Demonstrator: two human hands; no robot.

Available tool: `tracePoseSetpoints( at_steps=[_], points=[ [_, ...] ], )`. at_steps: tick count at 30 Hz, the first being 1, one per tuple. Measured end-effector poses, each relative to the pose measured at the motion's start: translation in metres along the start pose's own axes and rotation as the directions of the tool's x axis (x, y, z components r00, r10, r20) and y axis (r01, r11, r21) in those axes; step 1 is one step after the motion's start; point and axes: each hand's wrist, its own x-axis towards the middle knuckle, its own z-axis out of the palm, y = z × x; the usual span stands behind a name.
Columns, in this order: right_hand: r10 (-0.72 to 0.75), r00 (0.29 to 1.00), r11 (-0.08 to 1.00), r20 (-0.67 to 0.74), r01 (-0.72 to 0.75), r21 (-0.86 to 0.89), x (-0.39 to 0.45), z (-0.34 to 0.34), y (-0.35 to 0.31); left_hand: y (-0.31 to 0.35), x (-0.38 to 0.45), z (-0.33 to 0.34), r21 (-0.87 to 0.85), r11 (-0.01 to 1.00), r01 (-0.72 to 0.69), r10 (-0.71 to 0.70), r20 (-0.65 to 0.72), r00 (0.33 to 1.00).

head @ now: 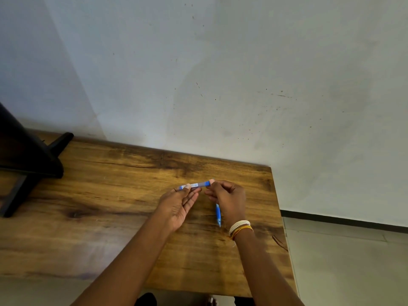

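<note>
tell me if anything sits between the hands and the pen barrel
Nothing visible does. The left hand pinches the pen barrel at its left end, the right hand at its right end, above the table. A blue pen piece shows below the right hand, apart from the barrel.

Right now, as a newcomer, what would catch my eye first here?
Two hands, left hand and right hand, pinch a blue pen barrel by its ends above the wooden table. A second blue pen piece shows beside the right hand; a black stand sits far left.
</note>
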Motion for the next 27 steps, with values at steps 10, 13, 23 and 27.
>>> tracePoseSetpoints(
  at_steps=[10,13,23,27],
  points=[
    [0.032,0.997,0.997,0.076,-0.037,0.069,-0.001,0.007,0.004,0.000,0.002,-0.005,-0.027,1.000,-0.014,0.014,0.000,1.000],
    [0.054,0.997,0.992,0.048,-0.059,0.112,0.002,0.003,0.003,0.002,0.000,-0.004,0.144,0.990,0.006,-0.010,0.027,1.000],
    [-0.073,0.994,0.949,-0.086,0.043,-0.314,0.006,-0.007,0.007,-0.009,0.004,-0.008,0.772,0.631,-0.074,0.093,0.019,0.995],
    [-0.111,0.981,0.826,-0.157,0.003,-0.564,0.007,-0.018,0.005,-0.011,0.005,-0.011,0.828,0.547,-0.121,0.216,0.000,0.976]
  ],
)
